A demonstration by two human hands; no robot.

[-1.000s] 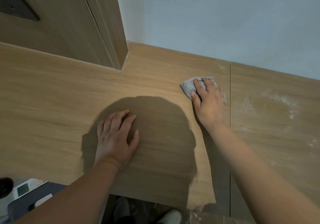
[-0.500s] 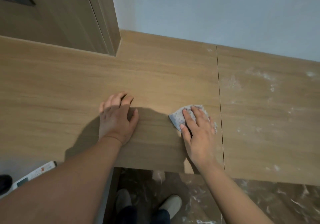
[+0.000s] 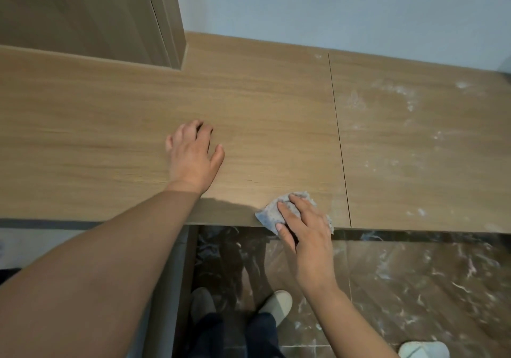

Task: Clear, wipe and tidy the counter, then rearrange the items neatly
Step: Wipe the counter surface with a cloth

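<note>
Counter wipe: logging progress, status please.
Right hand presses cloth at front edge. Left hand rests on counter. White dust on right panel, unwiped.

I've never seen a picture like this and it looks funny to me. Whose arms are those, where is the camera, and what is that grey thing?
There is no robot here: these are a person's two arms. The camera sits on the person's head and looks down, so you see what they see. The left hand rests on the wooden counter. The right hand presses a small grey cloth at the counter's near edge, to wipe it. To the right of a thin seam, white dusty smears lie on the wood. Below you can see the dark shiny floor and a pale slipper on the person's foot.
</note>
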